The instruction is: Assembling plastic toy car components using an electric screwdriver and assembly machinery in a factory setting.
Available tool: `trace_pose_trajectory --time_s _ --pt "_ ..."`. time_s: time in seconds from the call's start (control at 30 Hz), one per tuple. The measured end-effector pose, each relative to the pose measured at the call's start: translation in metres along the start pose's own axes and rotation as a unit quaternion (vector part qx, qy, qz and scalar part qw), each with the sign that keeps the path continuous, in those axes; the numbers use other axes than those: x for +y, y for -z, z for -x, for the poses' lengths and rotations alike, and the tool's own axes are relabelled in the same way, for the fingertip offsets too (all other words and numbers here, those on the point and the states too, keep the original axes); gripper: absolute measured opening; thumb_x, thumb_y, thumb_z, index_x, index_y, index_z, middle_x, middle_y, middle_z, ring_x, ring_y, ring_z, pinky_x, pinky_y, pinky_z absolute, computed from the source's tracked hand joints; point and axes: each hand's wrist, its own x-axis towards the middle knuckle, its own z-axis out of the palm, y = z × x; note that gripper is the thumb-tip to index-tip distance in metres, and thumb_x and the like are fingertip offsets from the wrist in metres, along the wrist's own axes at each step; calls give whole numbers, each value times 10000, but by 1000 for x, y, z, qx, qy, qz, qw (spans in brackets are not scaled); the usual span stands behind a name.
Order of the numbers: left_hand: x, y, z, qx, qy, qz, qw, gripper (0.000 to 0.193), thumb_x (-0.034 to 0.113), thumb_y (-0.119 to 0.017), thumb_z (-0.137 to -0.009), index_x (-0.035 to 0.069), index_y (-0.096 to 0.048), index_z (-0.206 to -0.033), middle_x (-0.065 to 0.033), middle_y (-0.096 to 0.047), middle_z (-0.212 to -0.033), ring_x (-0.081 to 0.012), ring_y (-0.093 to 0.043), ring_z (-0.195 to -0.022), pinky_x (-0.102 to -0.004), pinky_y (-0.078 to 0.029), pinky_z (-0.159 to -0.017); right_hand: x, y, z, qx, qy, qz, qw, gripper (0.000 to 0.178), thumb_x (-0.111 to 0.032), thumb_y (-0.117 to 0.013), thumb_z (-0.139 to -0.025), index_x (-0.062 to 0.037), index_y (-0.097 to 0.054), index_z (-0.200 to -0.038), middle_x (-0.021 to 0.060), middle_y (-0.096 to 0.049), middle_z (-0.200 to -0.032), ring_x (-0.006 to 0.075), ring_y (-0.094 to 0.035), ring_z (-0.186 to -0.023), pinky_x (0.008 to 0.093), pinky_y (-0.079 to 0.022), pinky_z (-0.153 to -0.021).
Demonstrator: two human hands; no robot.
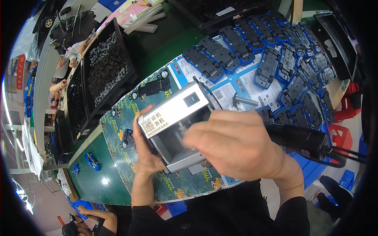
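Note:
My left hand [146, 155] grips the side of a silver metal box-shaped device [173, 112] and holds it tilted above the table. A sticker and a dark square switch are on its top face, and one side is open onto a dark hollow with small metal parts. Before that opening, my right hand [240, 143] is closed, fingertips pressed together; what they hold, if anything, is hidden. A black cylindrical tool [299, 139] with cables runs out from behind my right hand; I cannot tell whether the hand grips it. A long metal bolt [246, 101] lies beyond the device.
Many blue toy cars [265, 67] lie with black undersides up at the right. A black bin [106, 70] of dark and grey parts stands at the left. Loose cars [92, 161] sit on the green table [108, 188]. Another person [94, 222] works at the lower left.

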Motion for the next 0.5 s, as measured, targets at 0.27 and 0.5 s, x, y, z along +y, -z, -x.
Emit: trace_pose_trajectory --time_s 0.27,0.5 --pt "2 -3 -2 6 15 22 1000 1238 136 -914 -617 39 -117 -1558 -199 -436 -1436 -303 -513 -1273 -444 -411 -1082 -10 3 -5 15 -19 14 1000 218 42 -782 -677 -15 -668 -853 80 -680 -778 219 -624 -596 306 -472 -503" --pt "-8 3 4 10 84 25 996 1217 102 -892 -623 60 -116 -1558 -196 -440 -1428 -311 -553 -1229 -444 -483 -1044 -16 28 -5 122 -76 19 989 152 29 -806 -708 -23 -700 -804 101 -704 -726 193 -649 -568 284 -489 -515"
